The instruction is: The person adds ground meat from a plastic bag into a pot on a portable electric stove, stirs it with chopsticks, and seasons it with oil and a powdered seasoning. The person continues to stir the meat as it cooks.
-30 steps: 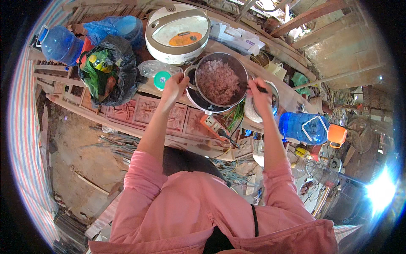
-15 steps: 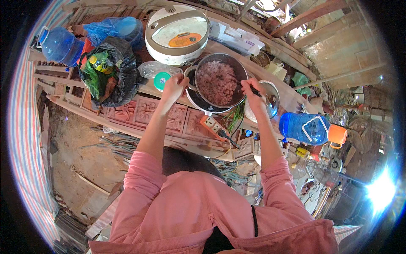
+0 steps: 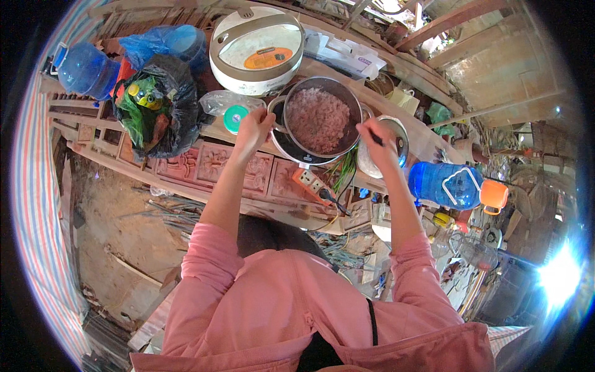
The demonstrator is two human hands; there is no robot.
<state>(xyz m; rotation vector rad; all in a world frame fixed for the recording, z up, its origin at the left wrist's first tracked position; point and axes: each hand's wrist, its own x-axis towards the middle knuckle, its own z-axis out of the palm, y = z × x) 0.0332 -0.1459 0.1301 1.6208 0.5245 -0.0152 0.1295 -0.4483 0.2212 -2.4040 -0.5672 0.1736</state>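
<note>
A pot (image 3: pixel 317 121) of minced meat sits on the bench (image 3: pixel 204 164) — rice cooker (image 3: pixel 256 46) behind it, bag (image 3: pixel 155 105) left, water jug (image 3: pixel 445 185) right.

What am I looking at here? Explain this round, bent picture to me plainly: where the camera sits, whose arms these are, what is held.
The camera sits on a person's head and looks down, so the pink-sleeved arms coming from below are the person's own. Its wide lens bends straight edges near the rim.

The left hand grips the rim handle of a round metal pot of pinkish minced food. The right hand holds a thin dark utensil at the pot's right edge; what kind I cannot tell.

The pot stands on a carved wooden bench. Around it are a white rice cooker, a black plastic bag of greens, a blue water jug and an orange power strip.
</note>
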